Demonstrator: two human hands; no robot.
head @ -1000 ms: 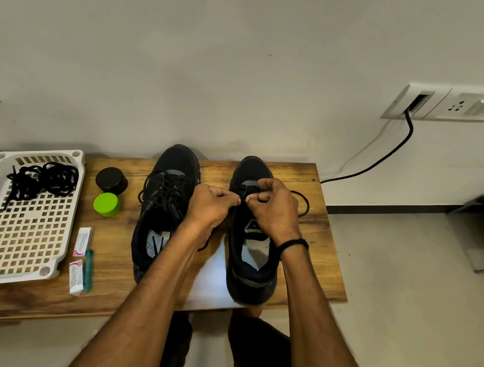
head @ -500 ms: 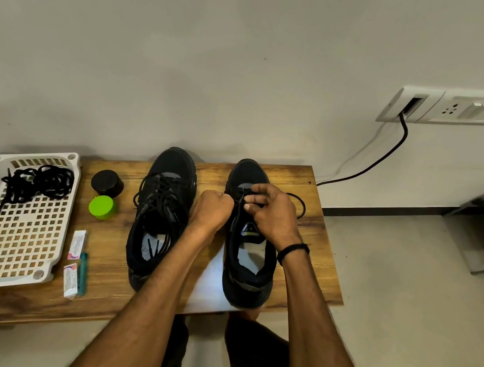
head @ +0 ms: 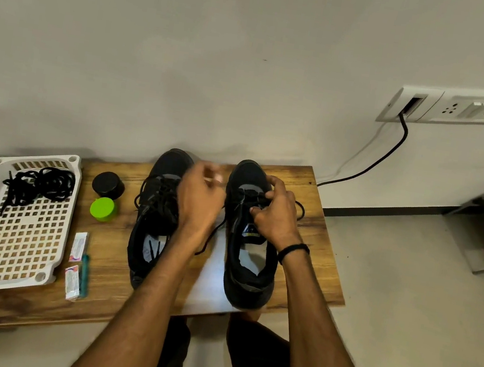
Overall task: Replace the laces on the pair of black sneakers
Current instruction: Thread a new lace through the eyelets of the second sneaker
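While left hand (head: 200, 199) pinches the lace (head: 209, 239), right hand (head: 276, 220) curled around it atop right sneaker (head: 247, 283).

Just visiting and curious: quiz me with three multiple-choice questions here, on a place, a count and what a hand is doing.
1. Where is the loose bundle of black laces? A) in the white plastic basket B) on the floor C) in a drawer
2. How many black sneakers stand on the wooden bench? A) one B) two C) four
3. The right hand is: A) idle B) pinching a sneaker's lace C) holding a cup
1A, it lies at the basket's far end; 2B, a pair stands side by side; 3B, fingers curl at the lacing.
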